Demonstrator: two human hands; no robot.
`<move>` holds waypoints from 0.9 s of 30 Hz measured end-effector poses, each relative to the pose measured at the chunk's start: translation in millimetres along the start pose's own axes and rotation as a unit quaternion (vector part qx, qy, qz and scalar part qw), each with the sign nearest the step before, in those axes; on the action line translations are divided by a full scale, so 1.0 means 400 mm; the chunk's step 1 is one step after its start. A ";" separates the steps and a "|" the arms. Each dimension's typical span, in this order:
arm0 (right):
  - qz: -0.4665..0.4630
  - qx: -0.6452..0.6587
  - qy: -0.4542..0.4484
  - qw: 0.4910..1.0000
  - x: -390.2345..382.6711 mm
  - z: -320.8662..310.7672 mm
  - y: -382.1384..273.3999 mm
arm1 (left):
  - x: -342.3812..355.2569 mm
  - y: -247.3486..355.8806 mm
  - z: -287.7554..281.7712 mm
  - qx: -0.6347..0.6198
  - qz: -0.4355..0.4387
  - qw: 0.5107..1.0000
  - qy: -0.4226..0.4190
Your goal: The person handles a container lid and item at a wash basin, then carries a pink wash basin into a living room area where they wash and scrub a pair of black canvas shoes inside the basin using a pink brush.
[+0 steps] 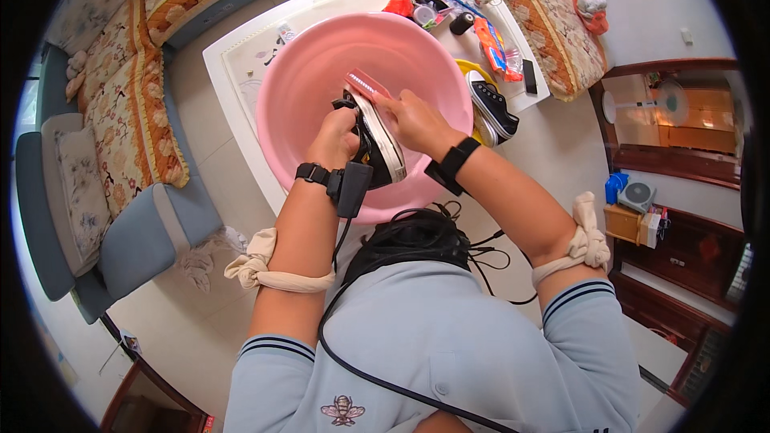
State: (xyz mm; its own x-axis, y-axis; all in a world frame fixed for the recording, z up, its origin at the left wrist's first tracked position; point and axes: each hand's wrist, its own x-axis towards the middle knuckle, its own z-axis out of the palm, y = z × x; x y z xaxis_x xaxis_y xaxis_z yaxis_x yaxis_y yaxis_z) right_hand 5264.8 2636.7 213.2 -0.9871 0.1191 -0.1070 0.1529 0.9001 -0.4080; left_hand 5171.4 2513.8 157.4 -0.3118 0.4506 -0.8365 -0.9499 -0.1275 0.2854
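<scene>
1. Sofa (116, 248): grey-blue, floral covers, left side of the room.
2. Table (233, 56): white, ahead of the person, clutter at its far right.
3. Basin (277, 104): pink, round, at the table's near side, right in front of the person. Both hands work over its opening.
4. Held shoe (383, 138): black upper, white sole edge. Over the basin, tilted on its side, sole facing right. Can't tell if it touches the basin wall.
5. Spare shoe (492, 108): black, white toe and sole, laces in. Just right of the basin, on something yellow (466, 66).
6. Packet (497, 50): orange, beyond the spare shoe.
7. Left hand (333, 138): closed on the held shoe's upper from the left, fingers curled in. Exact fingertip contact hidden. Black strap and box at the wrist.
8. Right hand (417, 124): closed round the brush's near end, just right of the held shoe. Black band at the wrist.
9. Brush (365, 82): red, pale bristles, at the held shoe's far end. Can't tell if bristles touch.
10. Jar (462, 24): small, black, near the packet.
</scene>
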 end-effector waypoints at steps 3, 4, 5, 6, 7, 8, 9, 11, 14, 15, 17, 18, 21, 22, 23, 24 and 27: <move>-0.058 0.040 -0.019 0.997 -0.093 -0.042 -0.065 | 0.027 0.011 -0.039 -0.078 0.019 0.996 -0.025; -0.039 0.078 -0.042 0.995 -0.129 -0.061 -0.062 | 0.008 0.020 -0.023 -0.019 -0.001 1.000 -0.001; -0.038 0.078 -0.042 0.995 -0.133 -0.066 -0.054 | -0.006 0.025 -0.011 -0.018 -0.002 1.000 -0.002; -0.011 0.077 -0.070 0.995 -0.134 -0.069 -0.047 | -0.021 0.024 0.003 0.000 0.005 1.000 -0.007; 0.017 0.074 -0.098 0.992 -0.136 -0.071 -0.049 | -0.031 0.024 0.008 0.019 0.012 1.000 -0.013; -0.037 0.083 -0.013 0.996 -0.101 -0.060 -0.056 | -0.020 0.030 0.001 -0.002 0.024 0.999 -0.021; -0.039 0.083 -0.012 0.996 -0.057 -0.039 -0.047 | -0.011 0.027 -0.006 -0.002 0.027 0.999 -0.021; -0.021 0.061 0.016 0.998 0.002 -0.012 -0.015 | -0.046 0.030 0.031 0.035 0.008 0.999 0.013; -0.044 0.092 -0.001 0.995 -0.043 -0.045 -0.049 | -0.064 0.030 0.008 -0.008 0.040 0.999 -0.020; -0.074 0.114 -0.008 0.991 -0.079 -0.053 -0.062 | -0.047 0.024 -0.014 -0.066 0.068 0.995 -0.038; -0.082 0.127 -0.003 0.988 -0.127 -0.035 -0.053 | 0.015 0.039 -0.039 -0.034 0.030 0.999 0.005; -0.046 0.117 -0.033 0.992 -0.130 -0.033 -0.050 | 0.026 0.033 -0.039 -0.009 0.041 0.999 -0.001; 0.002 0.092 -0.018 0.996 -0.065 -0.020 -0.027 | 0.017 0.027 -0.002 -0.022 0.047 0.999 -0.011; 0.006 0.095 -0.030 0.995 -0.027 -0.017 -0.019 | 0.012 0.030 -0.005 -0.017 0.037 0.999 -0.008; 0.013 0.097 -0.039 0.994 -0.002 -0.014 -0.011 | 0.006 0.035 -0.003 -0.009 0.025 1.000 -0.006; 0.017 0.098 -0.036 0.994 0.009 -0.011 -0.005 | 0.003 0.035 0.008 -0.040 0.017 0.999 0.009; 0.033 0.153 -0.029 0.987 0.030 0.021 0.031 | 0.038 0.030 -0.030 -0.053 0.042 0.998 0.004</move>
State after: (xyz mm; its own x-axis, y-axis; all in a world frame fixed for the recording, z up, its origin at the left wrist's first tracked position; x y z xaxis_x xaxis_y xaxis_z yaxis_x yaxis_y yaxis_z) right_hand 5255.3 2645.6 199.3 -0.9717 0.1404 -0.1901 0.2318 0.7219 -0.6520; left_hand 5155.1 2508.7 142.4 -0.3904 0.4279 -0.8152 -0.9172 -0.2575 0.3041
